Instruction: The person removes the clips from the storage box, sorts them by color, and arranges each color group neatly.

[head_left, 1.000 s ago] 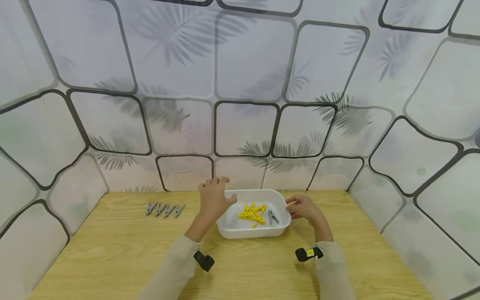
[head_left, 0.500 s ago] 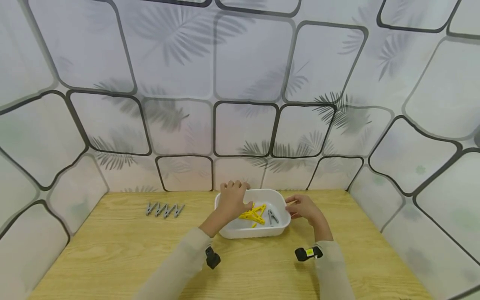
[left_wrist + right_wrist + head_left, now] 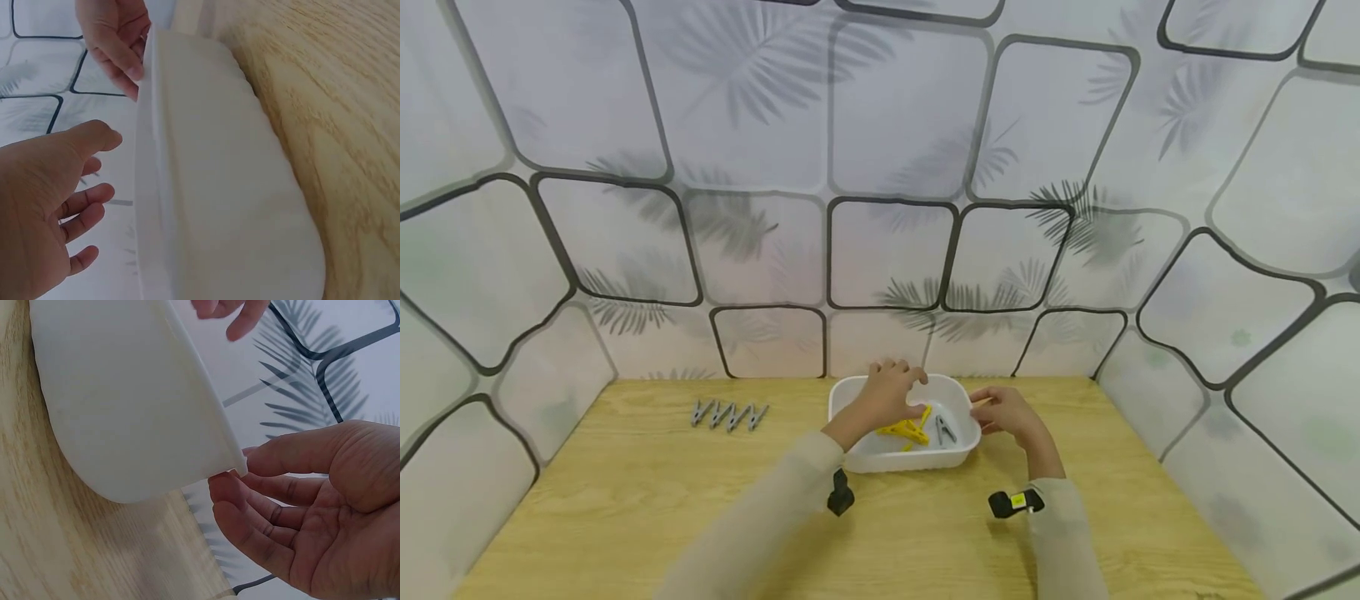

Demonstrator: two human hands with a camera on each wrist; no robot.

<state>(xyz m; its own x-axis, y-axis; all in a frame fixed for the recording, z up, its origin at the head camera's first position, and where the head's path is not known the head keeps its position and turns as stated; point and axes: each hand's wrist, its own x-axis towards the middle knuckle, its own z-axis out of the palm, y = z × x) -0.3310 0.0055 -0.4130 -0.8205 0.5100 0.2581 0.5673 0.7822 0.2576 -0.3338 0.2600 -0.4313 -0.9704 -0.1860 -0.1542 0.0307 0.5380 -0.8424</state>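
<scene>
A white plastic basin (image 3: 904, 463) on the table holds several yellow clothespins (image 3: 906, 431) and a grey clothespin (image 3: 941, 427). Over its left half hovers my left hand (image 3: 887, 395), hiding part of the yellow pile in the head view. In the left wrist view that left hand (image 3: 37, 206) has thumb and fingers spread apart, with nothing between them. My right hand (image 3: 1011, 413) is at the basin's right end. The right wrist view shows the right hand (image 3: 337, 506) pinching the rim of the basin (image 3: 125, 394), thumb above and fingers below.
Several grey clothespins (image 3: 732, 416) lie side by side on the wooden table (image 3: 625, 500), left of the basin. A patterned fabric wall (image 3: 767, 342) rises behind the table and along both sides.
My left hand has moved right, from the basin's left edge to above the clothespins inside. The right hand stays at the basin's right end.
</scene>
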